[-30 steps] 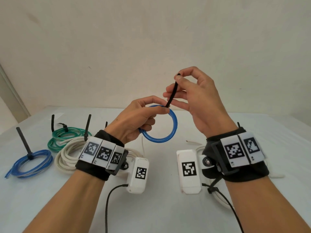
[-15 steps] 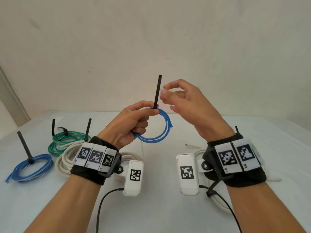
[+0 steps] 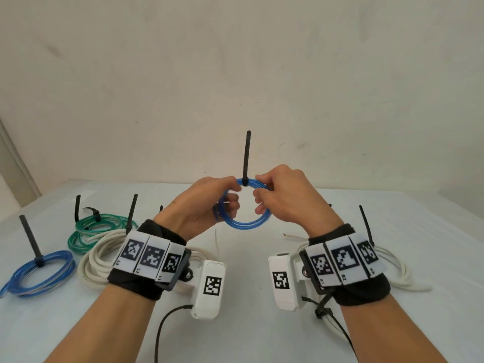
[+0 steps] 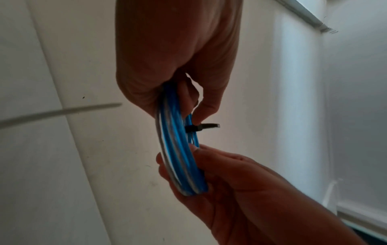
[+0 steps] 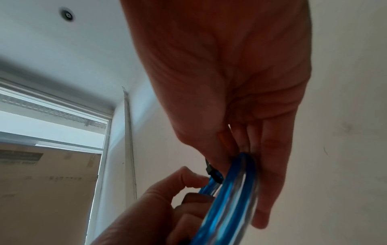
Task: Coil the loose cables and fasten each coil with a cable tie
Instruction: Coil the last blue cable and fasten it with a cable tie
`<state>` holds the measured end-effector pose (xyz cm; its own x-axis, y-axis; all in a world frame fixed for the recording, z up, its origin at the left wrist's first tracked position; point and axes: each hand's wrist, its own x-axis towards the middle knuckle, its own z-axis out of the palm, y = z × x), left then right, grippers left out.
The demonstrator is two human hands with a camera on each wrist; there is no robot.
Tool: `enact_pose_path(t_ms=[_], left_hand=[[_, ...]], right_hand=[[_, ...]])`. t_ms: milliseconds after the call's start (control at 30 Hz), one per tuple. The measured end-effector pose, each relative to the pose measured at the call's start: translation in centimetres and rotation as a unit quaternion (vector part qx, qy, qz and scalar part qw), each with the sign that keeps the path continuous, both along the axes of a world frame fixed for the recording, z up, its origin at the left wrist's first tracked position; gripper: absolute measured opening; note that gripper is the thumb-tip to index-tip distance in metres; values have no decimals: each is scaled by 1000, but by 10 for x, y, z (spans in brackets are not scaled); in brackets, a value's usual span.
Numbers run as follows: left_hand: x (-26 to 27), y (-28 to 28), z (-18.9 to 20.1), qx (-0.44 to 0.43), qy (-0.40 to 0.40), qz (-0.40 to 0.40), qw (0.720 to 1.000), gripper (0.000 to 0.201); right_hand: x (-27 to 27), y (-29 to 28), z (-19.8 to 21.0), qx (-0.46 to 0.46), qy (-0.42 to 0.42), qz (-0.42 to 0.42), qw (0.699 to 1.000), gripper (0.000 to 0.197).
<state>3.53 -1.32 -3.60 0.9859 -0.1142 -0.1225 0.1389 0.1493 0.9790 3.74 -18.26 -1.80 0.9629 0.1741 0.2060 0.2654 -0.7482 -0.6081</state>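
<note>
I hold a small blue cable coil [image 3: 245, 222] upright in the air over the table, gripped by both hands. My left hand [image 3: 231, 196] pinches its upper left side, and my right hand [image 3: 260, 196] pinches its upper right side. A black cable tie [image 3: 246, 158] is cinched round the top of the coil between the hands, its tail pointing straight up. In the left wrist view the tie's head [image 4: 201, 128] sits on the blue coil [image 4: 178, 145] just below my left hand [image 4: 189, 106]. In the right wrist view my right hand [image 5: 236, 149] curls round the coil [image 5: 230, 195].
On the white table [image 3: 248, 331] at the left lie a tied blue coil [image 3: 39, 273], a tied green coil [image 3: 97, 229] and a tied white coil [image 3: 97, 260], their tie tails standing up. White cable [image 3: 400, 273] lies at the right, behind my right wrist.
My right hand let go of the tie's tail after pulling it upward and came down to grip the coil's right side. The tail now stands straight up.
</note>
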Motion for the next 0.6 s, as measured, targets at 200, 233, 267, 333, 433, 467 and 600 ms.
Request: enact_pose_path(t_ms=[200,233,267,333,433,467,600], left_hand=[[5,17,-2,137,-7,28,990,23],[5,20,-1,118,-7,31,993,24],[5,23,0,99,-8,35,994,24],[4,26,4,76,-16,35,996,23],[1,27,7,64,-27,19,997,22],[1,28,8,61,-28,14,998,22],[-1,30,14,44,-39,9,998,23]], right_hand=[[8,-1,-20,-175,79,-35,981,19],[9,0,-24,-199,89,-33,975,19],[9,1,-28,-215,94,-30,972,20],[10,3,-36,-235,107,-22,966,19],[11,6,-43,-253,132,-14,958,20],[11,7,-44,-256,136,-13,957,21],[11,9,-44,-265,144,-14,953,27]])
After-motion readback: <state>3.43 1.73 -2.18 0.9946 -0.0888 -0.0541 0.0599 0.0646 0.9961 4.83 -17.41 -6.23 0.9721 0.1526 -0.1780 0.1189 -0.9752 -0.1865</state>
